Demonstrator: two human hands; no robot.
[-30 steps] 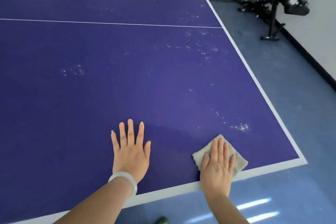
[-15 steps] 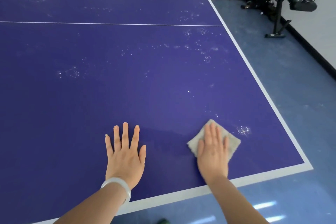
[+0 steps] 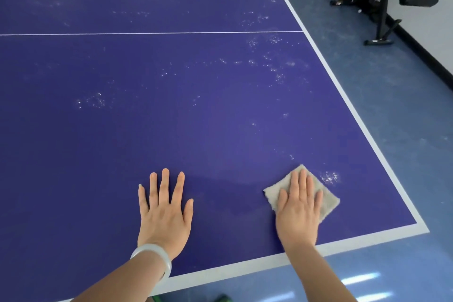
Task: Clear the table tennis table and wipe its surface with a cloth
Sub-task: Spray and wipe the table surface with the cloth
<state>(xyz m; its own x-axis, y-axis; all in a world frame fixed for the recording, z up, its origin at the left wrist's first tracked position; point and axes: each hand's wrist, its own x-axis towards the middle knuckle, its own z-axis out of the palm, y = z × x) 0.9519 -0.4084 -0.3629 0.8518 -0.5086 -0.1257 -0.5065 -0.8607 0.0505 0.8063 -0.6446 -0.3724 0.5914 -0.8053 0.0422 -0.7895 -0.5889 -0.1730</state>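
Note:
The dark blue table tennis table (image 3: pixel 196 117) with white edge lines fills most of the view. White dusty specks (image 3: pixel 329 176) lie scattered over it, one patch just right of the cloth. My right hand (image 3: pixel 297 211) presses flat, fingers straight, on a folded beige cloth (image 3: pixel 328 200) near the table's near right corner. My left hand (image 3: pixel 164 208) rests flat on the bare surface to the left, fingers spread, with a pale bangle on the wrist.
A thin white centre line (image 3: pixel 147 33) crosses the table farther away. Blue floor lies to the right and below. A black exercise bench (image 3: pixel 382 2) and some clutter stand at the upper right by the wall.
My right hand has slid the cloth away from the near edge, farther onto the table and slightly rightward toward the speck patch. The left hand stays planted.

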